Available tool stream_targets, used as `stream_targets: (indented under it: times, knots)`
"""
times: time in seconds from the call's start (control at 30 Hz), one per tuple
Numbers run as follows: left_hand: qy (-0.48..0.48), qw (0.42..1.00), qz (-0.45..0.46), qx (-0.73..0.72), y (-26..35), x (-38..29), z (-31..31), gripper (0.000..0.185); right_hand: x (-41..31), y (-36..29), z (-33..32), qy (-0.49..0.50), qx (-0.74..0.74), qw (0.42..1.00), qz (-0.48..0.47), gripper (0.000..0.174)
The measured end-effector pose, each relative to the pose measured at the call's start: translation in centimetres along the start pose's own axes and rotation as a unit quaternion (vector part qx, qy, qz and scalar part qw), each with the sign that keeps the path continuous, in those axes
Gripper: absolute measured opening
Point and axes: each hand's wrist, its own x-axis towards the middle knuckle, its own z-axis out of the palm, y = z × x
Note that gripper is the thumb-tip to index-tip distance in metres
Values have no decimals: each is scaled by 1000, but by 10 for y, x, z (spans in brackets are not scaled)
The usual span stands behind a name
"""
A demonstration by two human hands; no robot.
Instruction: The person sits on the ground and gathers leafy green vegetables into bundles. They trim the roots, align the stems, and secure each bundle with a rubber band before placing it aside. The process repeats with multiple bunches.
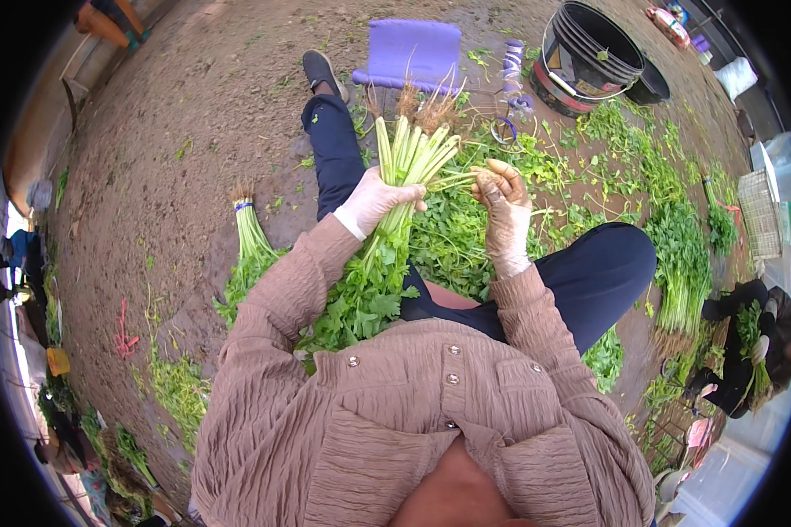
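My left hand (381, 201), in a thin pale glove, is closed around a bunch of celery (414, 155) with its brown roots pointing away from me and its leaves hanging over my left forearm. To the right, my right hand (503, 204), in a similar soiled glove, pinches a thin celery stalk (455, 180) that reaches to the bunch. Loose leafy stalks (455, 237) lie on the ground beneath both hands. A celery bunch with a blue band (254, 230) lies to the left of my left arm.
A black bucket (560, 79) stands at the upper right, near a purple pad (414, 53) and a purple-and-white wrapped roll (512, 66). More celery (684, 270) is heaped at the right. Beyond it a co-worker (758, 349) holds celery. Pink string (124, 332) lies at left.
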Motion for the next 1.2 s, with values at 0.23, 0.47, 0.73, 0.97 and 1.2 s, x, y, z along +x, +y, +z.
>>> stream_targets:
  times: [0.23, 0.47, 0.73, 0.97, 1.2]
  knots:
    - [-12, 999, 12, -30, -1, 1, -6, 41, -8, -10, -2, 7, -7, 1000, -1, 33]
    - [21, 998, 13, -53, -4, 0, -22, 38, -4, -13, -13, -1, 47, 998, -42, 36]
    - [16, 998, 31, -52, 7, -13, -41, 36, 31, -106, -60, 113, -41, 973, -195, 38]
    - [-88, 994, 45, -43, 2, -3, -6, 51, 23, -37, 24, -126, -166, 977, 52, 36]
    - [-69, 995, 3, -78, -3, -5, 1, 50, 29, -22, 39, -103, 18, 984, 145, 47]
